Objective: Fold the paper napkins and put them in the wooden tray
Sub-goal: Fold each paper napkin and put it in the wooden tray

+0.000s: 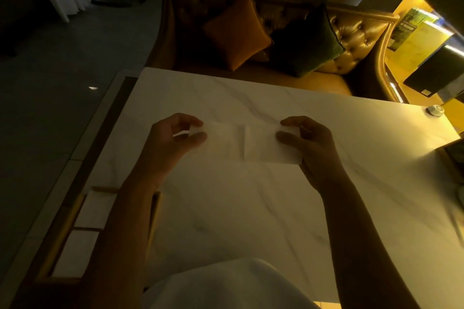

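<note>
A white paper napkin [244, 142] is stretched out as a long strip over the middle of the marble table [251, 208], with a crease down its centre. My left hand [173, 140] pinches its left end between thumb and fingers. Its right end is pinched by my right hand [307, 144]. The wooden tray [62, 236] stands at the table's near left, partly hidden under my left forearm, with white folded napkins [85, 231] in two of its compartments.
A small white round object [435, 109] lies at the table's far right corner. Behind the table is a tufted leather sofa [351, 40] with an orange cushion [236, 30] and a dark green one [307, 42]. Shelving with boxes stands at the right.
</note>
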